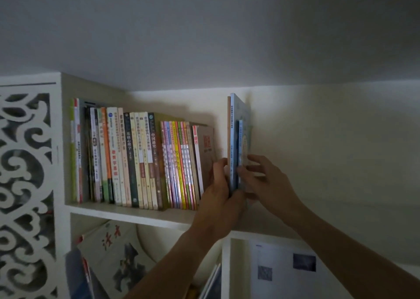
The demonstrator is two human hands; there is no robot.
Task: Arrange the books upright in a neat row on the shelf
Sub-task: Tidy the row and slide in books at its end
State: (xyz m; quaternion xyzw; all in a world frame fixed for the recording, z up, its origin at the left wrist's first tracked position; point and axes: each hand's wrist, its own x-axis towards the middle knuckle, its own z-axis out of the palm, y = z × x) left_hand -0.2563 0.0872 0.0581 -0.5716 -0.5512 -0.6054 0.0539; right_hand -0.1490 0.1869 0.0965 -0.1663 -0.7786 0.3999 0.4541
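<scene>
Room: a dim room with a plain pale wall [318, 139] is seen behind the hands, and a grey ceiling [204, 25] is seen above them.
Shelf: a white shelf [127, 214] is seen under and to the left of the hands.
Row of books: a long row of books [136, 160] is stood upright on the shelf, to the left of the hands. The last book in the row is leaned a little toward the hands.
Held books: a small bunch of tall thin books [234, 139] is held upright between the two hands, just apart from the row. A blue cover is seen on the side by the right hand.
Left hand: the left hand [219, 185] is pressed on the left side of the held books, with the fingers curled round their edge.
Right hand: the right hand [266, 178] is put on the right side of the held books. The fingers are curled onto the blue cover, so the bunch is pinched from both sides.
Carved panel: a white panel [25, 185] with curly cut-out shapes is seen far to the left of the hands.
Lower shelf: more books [113, 253] are leaned over below the hands. A white sheet [284, 273] with small dark pictures is seen under the right arm.
</scene>
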